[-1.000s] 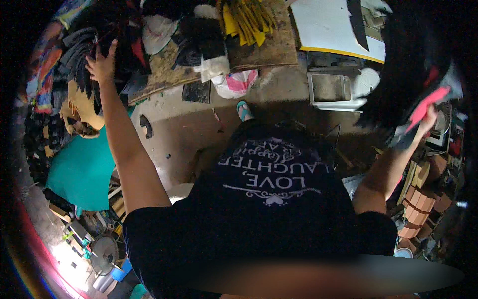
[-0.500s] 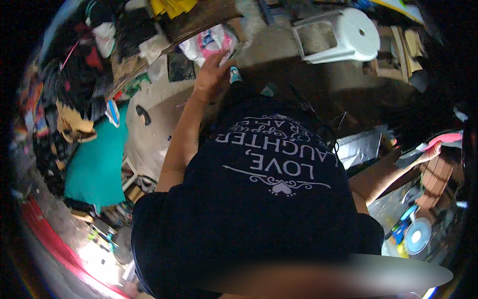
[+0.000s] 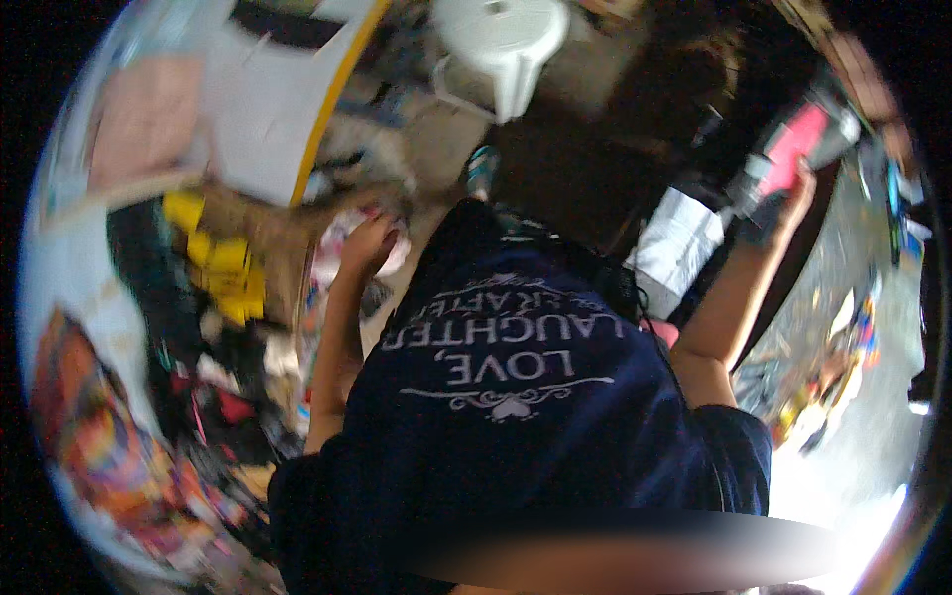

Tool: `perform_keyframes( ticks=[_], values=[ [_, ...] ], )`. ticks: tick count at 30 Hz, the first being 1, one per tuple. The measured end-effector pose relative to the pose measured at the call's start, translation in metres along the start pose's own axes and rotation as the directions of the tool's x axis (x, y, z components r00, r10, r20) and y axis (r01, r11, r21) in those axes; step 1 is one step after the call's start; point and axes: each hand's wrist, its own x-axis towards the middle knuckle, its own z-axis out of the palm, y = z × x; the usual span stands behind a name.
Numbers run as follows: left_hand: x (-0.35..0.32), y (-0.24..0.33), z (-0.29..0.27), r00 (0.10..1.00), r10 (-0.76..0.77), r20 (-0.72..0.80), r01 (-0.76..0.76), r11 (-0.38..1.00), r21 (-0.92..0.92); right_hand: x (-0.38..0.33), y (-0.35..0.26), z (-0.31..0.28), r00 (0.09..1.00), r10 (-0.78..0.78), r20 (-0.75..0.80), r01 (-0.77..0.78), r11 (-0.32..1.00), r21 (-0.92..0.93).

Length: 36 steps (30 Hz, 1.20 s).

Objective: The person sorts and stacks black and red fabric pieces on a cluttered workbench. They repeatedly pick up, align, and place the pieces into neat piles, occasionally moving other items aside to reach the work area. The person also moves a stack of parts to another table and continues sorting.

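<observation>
My left hand (image 3: 369,244) is closed, with its fingers curled at a white and pink plastic bag (image 3: 332,246), which shows around and below it. Motion blur hides the exact grip. Out to the right, my right hand (image 3: 793,203) grips a flat, pink and dark grey thing (image 3: 796,149); its pink face is turned up, and I cannot make out its kind. A silvery white, box-like thing (image 3: 678,241) lies inward of my right forearm.
Ahead stands a white plastic stool (image 3: 504,35). Yellow cloth (image 3: 228,263) and heaped dark clothes (image 3: 223,407) lie to the left, with a colourful cloth (image 3: 109,416) beyond. A pale, yellow-edged panel (image 3: 268,109) stands at the far left. Mixed clutter (image 3: 828,382) fills the right.
The view has turned to the right, so the stool and yellow cloth now appear further left. My right hand has swung forward with the pink and grey thing. My left hand stays at the bag.
</observation>
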Motion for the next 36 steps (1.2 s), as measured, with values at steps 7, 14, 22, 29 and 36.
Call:
perform_keyframes(
  ticks=[7, 14, 22, 29, 36],
  values=[
    [0.117, 0.011, -0.007, 0.929, -0.016, 0.369, 0.045, 0.997, -0.070, 0.041, 0.065, -0.037, 0.993, -0.035, -0.117, -0.014, 0.917, -0.398],
    [0.115, -0.011, 0.046, 0.877, -0.173, 0.449, 0.313, 0.914, -0.258, 0.044, 0.239, -0.155, 0.965, -0.003, -0.261, -0.191, 0.674, -0.714],
    [0.119, -0.011, 0.126, 0.964, 0.006, 0.265, 0.057, 0.971, -0.231, 0.024, 0.332, -0.216, 0.966, 0.015, -0.258, -0.139, 0.872, -0.470],
    [0.234, 0.023, 0.241, 0.851, 0.103, 0.516, -0.246, 0.944, 0.218, 0.005, 0.340, -0.214, 0.916, -0.224, -0.333, -0.155, 0.567, -0.809],
    [0.345, -0.044, 0.371, 0.868, -0.095, 0.487, -0.030, 0.970, 0.243, 0.003, 0.366, -0.272, 0.874, -0.300, -0.383, 0.095, 0.877, -0.470]
  ],
)
